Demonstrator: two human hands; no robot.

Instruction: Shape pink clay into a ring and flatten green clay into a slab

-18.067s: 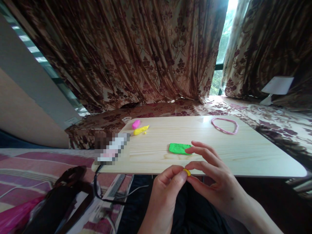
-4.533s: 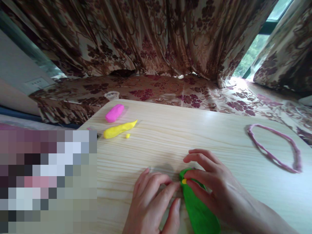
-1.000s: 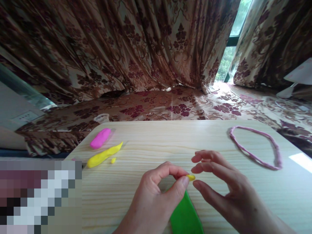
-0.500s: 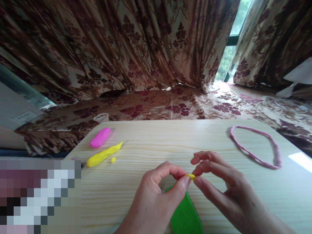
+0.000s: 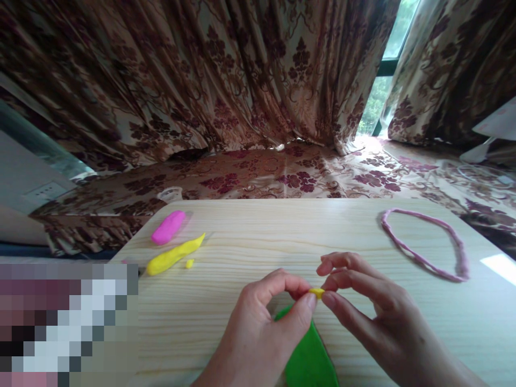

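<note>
A small piece of yellow modelling clay (image 5: 316, 293) is pinched between my two hands above the table. My left hand (image 5: 274, 322) grips its left end with thumb and forefinger. At the other end, the thumb and forefinger of my right hand (image 5: 374, 306) close on it, while another finger is lifted. Below my left hand lies a flat green clay sheet (image 5: 310, 357), partly hidden by that hand and cut off by the lower picture edge. Left of the hands are a long tapered yellow clay roll (image 5: 173, 255) and a tiny yellow clay bit (image 5: 190, 264).
A pink clay block (image 5: 168, 227) lies at the table's left rear. On the right is a twisted pinkish-purple clay loop (image 5: 425, 255). Behind the pale wooden table (image 5: 282, 231) are a flowered cloth-covered ledge (image 5: 258, 172) and curtains (image 5: 242, 70). The lower left corner is pixelated.
Both hands keep nearly the same pinch on the small yellow clay piece. The whole view has shifted slightly, with the table things appearing a little further right.
</note>
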